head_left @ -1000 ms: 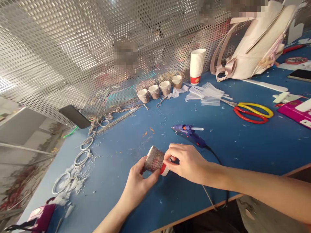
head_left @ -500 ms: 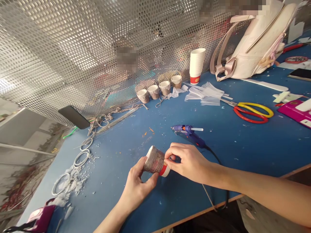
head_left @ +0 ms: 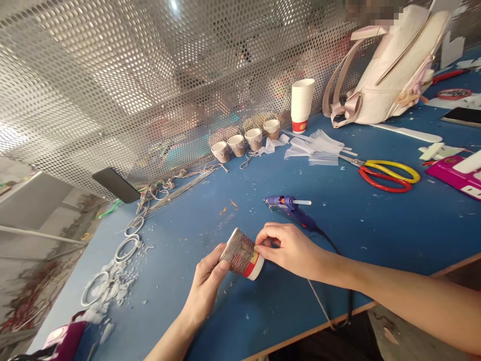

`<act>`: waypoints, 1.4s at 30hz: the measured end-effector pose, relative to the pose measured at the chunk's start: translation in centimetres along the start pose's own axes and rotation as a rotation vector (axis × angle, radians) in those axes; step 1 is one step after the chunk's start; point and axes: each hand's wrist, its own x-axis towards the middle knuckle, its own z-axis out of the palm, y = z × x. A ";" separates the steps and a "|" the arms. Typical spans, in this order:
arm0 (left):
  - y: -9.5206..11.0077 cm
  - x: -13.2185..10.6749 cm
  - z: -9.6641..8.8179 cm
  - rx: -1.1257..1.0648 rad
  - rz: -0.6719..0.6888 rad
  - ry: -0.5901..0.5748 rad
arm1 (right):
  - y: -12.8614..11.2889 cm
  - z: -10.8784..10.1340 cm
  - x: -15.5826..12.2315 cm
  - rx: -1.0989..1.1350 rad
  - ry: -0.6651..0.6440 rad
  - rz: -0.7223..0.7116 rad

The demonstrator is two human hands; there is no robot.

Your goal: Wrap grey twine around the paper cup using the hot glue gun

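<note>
A tilted paper cup (head_left: 240, 254) is wrapped for most of its height in grey-brown cord, with a red and white band bare near its base. My left hand (head_left: 206, 281) grips it by the rim end, thumb on the near side. Against the wrapped side, my right hand (head_left: 280, 245) pinches the cord at the edge of the winding. A loose length of cord (head_left: 318, 298) hangs below my right wrist toward the table's front edge. Just beyond that hand, a blue glue gun (head_left: 288, 206) lies on its side with a white glue stick protruding.
Several cord-wrapped cups (head_left: 236, 144) line the perforated metal screen (head_left: 150, 75), near a stack of paper cups (head_left: 301, 105). Scissors (head_left: 387, 173), white strips (head_left: 317, 148) and a backpack (head_left: 391, 75) are right. White rings (head_left: 127, 248), scraps and a phone (head_left: 115, 184) lie left.
My left thumb has shifted from the cup's base side up onto the wrapping near the rim. The cup has turned slightly, showing more of its band. My right hand keeps its pinch.
</note>
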 end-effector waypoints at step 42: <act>3.8 1.1 1.6 0.056 -0.085 -0.059 | 1.1 0.1 -1.1 -0.108 -0.052 -0.168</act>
